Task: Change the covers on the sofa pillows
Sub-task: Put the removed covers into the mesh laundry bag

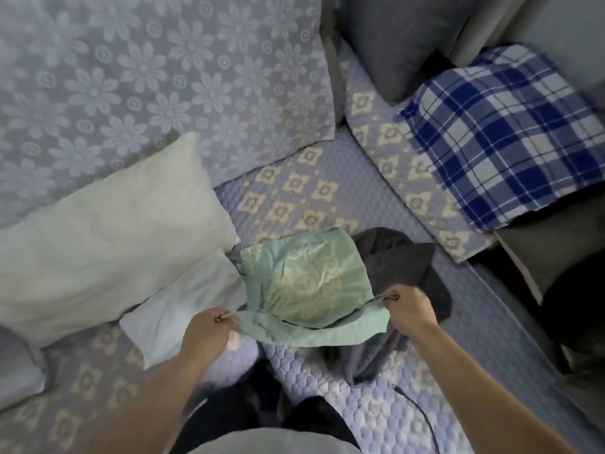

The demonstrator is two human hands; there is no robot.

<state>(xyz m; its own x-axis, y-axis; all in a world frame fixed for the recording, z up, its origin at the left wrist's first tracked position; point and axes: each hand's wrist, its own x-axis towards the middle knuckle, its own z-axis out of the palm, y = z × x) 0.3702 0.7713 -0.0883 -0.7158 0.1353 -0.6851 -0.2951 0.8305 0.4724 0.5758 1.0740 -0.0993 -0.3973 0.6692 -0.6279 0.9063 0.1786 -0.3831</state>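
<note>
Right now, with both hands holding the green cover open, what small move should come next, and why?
Probably carry the green cover, gripped by the left hand and right hand, over to the small bare white pillow beside it: its mouth is open and that pillow is uncovered.

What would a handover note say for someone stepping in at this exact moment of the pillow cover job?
Left hand: grips the left corner of the green cover at its open edge.
Right hand: grips the right corner, so the opening is spread between both hands.
Two bare white pillows lie to the left on the sofa: a large white pillow and, in front of it, a small white pillow next to the cover.
A dark grey cloth, possibly a removed cover, lies behind the right hand.
A blue plaid pillow sits on the right seat.
Done: pillows stripped, it seems.
Left: slide a bare pillow into the green cover, then cover the other.
</note>
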